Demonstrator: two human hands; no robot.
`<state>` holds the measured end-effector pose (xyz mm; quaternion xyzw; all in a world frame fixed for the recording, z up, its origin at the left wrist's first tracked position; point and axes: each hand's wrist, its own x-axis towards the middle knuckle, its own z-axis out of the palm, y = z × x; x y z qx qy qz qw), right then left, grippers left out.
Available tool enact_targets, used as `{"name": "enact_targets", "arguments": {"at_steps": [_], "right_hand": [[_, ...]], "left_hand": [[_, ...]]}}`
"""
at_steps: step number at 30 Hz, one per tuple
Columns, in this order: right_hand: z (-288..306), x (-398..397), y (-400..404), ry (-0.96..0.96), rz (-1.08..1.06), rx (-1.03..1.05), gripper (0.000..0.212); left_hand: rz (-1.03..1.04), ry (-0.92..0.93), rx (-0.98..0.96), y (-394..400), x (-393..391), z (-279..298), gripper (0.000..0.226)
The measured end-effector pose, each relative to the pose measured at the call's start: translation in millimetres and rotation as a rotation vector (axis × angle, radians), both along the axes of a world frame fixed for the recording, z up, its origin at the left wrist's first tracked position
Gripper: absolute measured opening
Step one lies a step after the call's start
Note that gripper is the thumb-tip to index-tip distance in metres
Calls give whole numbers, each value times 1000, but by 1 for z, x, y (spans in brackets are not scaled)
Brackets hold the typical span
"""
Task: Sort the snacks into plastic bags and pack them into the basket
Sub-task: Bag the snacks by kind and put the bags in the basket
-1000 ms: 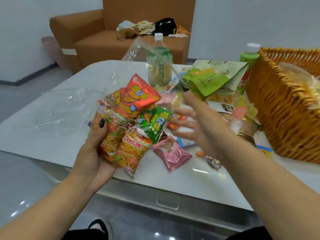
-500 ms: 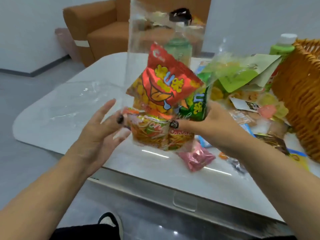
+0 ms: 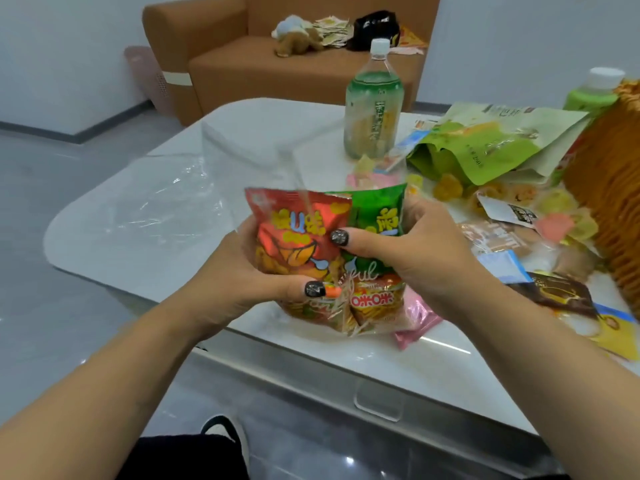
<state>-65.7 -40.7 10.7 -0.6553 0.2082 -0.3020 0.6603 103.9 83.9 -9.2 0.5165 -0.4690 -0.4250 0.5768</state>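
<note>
A clear plastic bag stands upright above the table's near edge, its empty top rising over the snacks. Inside it are a red snack packet, a green snack packet and orange noodle-snack packets at the bottom. My left hand grips the bag from the left, thumb across its front. On the right side my right hand holds it, thumb on the green packet. The wicker basket stands at the right edge, partly cut off.
Loose snacks, a pink packet, a dark brown packet and green pouches lie on the white table. Two drink bottles stand behind. Another clear bag lies flat at left. A brown sofa is beyond.
The filled bag went from my left hand to my right, was lifted upright, then came lower. Both hands now clasp it around the snacks.
</note>
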Motion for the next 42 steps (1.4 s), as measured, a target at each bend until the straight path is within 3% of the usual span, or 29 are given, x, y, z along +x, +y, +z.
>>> {"name": "enact_targets", "arguments": {"at_steps": [5,9,12,14,16,20,24,29,32,35,38,40,42], "right_hand": [[1,1,0,0,-10,-71,28],[10,-5,-22,27,-48,-94,59],[1,-10,-54,48,-191,-12,50],[-22,-11,-75,288,-425,-153,31],[-47,-10,-89,547,-566,-328,35],[-69,7,-102,778,-422,-550,63],[-71,18,-102,1037,-300,-691,75],[-51,5,-98,933,-389,-623,71],[-31,-6,-91,860,-446,-551,47],[-10,-22,-85,484,-538,-208,24],[17,-40,-81,114,-530,158,20],[32,-53,-79,-30,-546,316,22],[41,-67,-74,-54,-596,317,16]], "left_hand": [[208,17,-53,-1,-5,-5,59],[269,59,-70,-2,-4,-4,59],[298,75,-60,-1,0,-3,66],[331,55,-36,1,3,-4,69],[341,40,-4,2,5,-4,75],[290,-6,40,5,7,0,92],[253,-14,46,5,8,-1,90],[254,-1,53,2,7,0,96],[235,-2,52,0,2,2,96],[214,-20,53,-4,-11,3,82],[174,-26,46,-8,-29,5,71],[135,-48,47,-11,-42,7,66],[83,-67,49,-16,-54,6,65]]}}
